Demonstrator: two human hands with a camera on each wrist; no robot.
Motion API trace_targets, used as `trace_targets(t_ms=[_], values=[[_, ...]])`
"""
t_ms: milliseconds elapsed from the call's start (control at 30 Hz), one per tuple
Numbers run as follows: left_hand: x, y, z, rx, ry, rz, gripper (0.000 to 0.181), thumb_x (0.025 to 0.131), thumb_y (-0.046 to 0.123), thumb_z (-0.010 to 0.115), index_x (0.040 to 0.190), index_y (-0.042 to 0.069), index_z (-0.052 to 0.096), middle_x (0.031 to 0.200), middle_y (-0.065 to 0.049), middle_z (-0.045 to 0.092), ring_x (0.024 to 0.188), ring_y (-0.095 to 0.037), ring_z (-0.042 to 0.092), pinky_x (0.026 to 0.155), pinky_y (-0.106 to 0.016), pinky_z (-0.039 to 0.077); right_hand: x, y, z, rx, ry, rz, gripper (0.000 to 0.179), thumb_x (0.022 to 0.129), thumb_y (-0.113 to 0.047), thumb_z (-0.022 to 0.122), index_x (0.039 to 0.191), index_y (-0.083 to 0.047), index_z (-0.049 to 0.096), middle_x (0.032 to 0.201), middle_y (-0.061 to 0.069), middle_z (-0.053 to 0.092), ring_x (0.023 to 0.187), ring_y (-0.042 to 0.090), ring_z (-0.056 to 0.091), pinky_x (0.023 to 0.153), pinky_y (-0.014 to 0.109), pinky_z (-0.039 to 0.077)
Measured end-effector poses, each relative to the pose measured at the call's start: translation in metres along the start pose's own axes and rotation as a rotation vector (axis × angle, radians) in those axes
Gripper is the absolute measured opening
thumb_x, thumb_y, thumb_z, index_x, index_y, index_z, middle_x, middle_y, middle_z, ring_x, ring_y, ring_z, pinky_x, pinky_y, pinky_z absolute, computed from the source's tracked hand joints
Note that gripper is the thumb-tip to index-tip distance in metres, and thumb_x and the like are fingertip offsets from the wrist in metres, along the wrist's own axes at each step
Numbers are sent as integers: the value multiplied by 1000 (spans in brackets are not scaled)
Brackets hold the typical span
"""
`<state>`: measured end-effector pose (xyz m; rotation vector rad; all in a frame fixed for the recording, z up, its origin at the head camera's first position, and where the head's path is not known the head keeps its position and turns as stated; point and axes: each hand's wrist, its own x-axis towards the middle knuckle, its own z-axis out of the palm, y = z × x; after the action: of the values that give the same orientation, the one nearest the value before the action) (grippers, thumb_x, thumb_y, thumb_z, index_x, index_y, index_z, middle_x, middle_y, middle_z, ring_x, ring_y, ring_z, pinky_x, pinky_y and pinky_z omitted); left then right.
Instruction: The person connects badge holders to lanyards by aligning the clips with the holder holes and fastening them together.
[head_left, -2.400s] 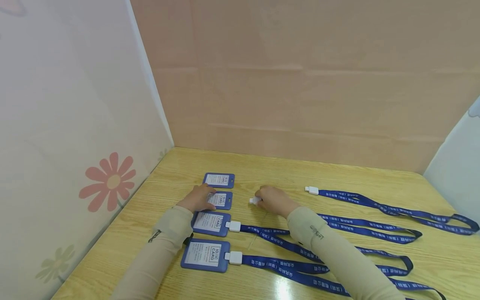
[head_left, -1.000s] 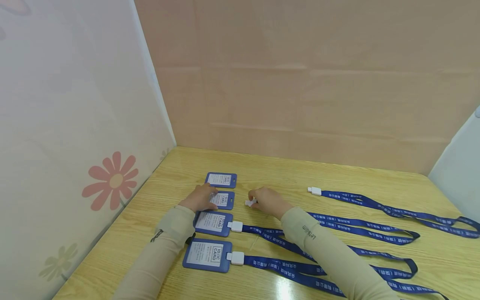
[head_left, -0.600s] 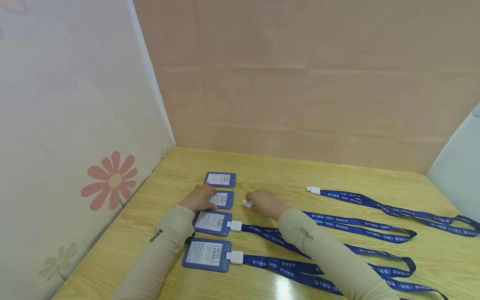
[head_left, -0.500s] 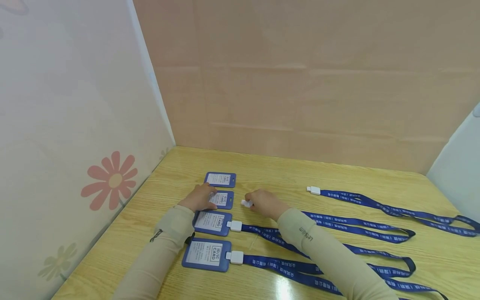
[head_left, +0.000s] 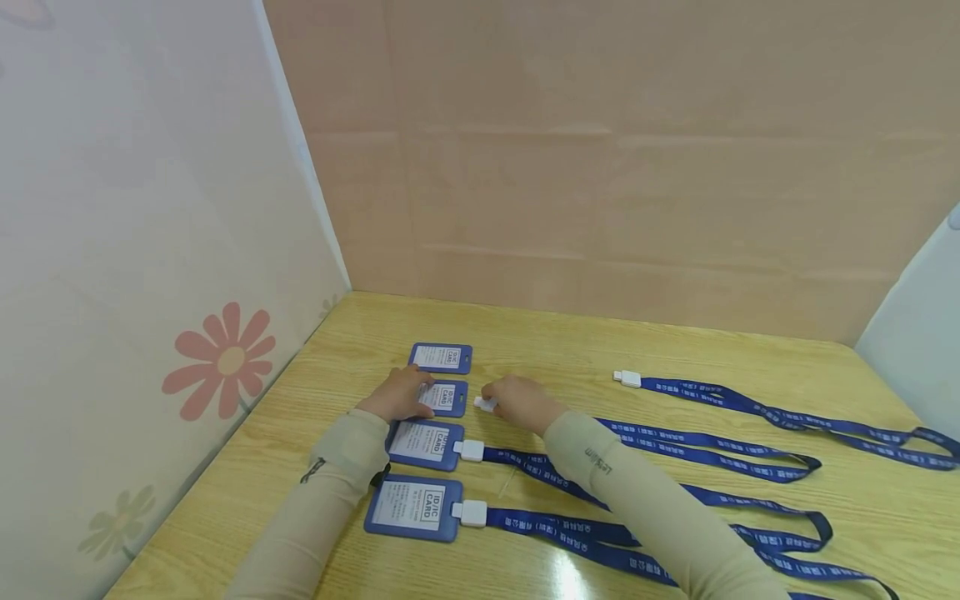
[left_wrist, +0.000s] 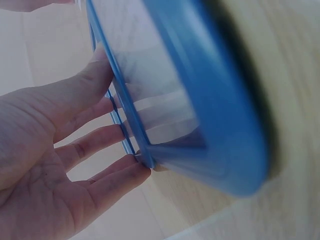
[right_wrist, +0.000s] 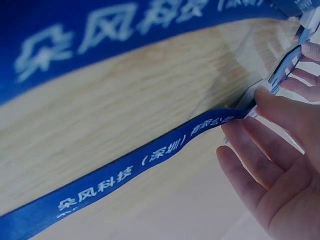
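Observation:
My left hand (head_left: 397, 393) grips a blue ID card holder (head_left: 448, 398), second from the back in a column on the table. In the left wrist view the thumb lies along the near edge and the fingertips (left_wrist: 125, 172) reach the far side. To its right, my right hand (head_left: 525, 403) pinches the white clip (head_left: 483, 404) of a blue lanyard (head_left: 705, 446). That clip points at the holder's slotted end, with a small gap seemingly between them. In the right wrist view the lanyard strap (right_wrist: 145, 165) trails from the pinching fingers.
Two nearer holders (head_left: 427, 442) have white clips (head_left: 471, 513) and lanyards (head_left: 570, 533) attached. A loose holder (head_left: 441, 357) lies farthest back. Another lanyard with its clip (head_left: 628, 379) lies at the back right. Cloth-covered walls (head_left: 585, 208) bound the wooden table (head_left: 540, 342).
My right hand has moved left with the white clip, bringing it close to the holder and drawing the lanyard along. The left hand has stayed on the same holder.

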<state>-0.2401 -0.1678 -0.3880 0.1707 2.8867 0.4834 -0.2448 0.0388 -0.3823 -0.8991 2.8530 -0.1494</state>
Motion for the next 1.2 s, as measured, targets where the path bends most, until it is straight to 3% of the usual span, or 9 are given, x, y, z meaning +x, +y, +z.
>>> trace_targets(t_ms=[800,1033,1200], values=[[-1,3,-1,-15,1,11,51,78,21,75,123,6,58,143,-23,39,133,-47,32,107,-59,31,5,-5,7,-82,-6,-24,30,91,-13,58,120,-20,63,113,-1,69,99,17,67,86,29,54],[-1,2,-2,-14,2,8,51,78,21,75,123,6,58,143,-22,40,133,-46,33,108,-58,31,-2,-7,7,-85,-70,-9,39,97,-12,47,136,-19,49,137,3,53,124,21,53,105,35,43],[-1,1,-1,-8,-4,1,50,78,21,75,123,6,58,143,-22,40,134,-46,33,108,-58,31,-5,-9,9,-68,-87,6,41,99,-16,44,139,-20,43,144,1,46,131,20,46,108,35,39]])
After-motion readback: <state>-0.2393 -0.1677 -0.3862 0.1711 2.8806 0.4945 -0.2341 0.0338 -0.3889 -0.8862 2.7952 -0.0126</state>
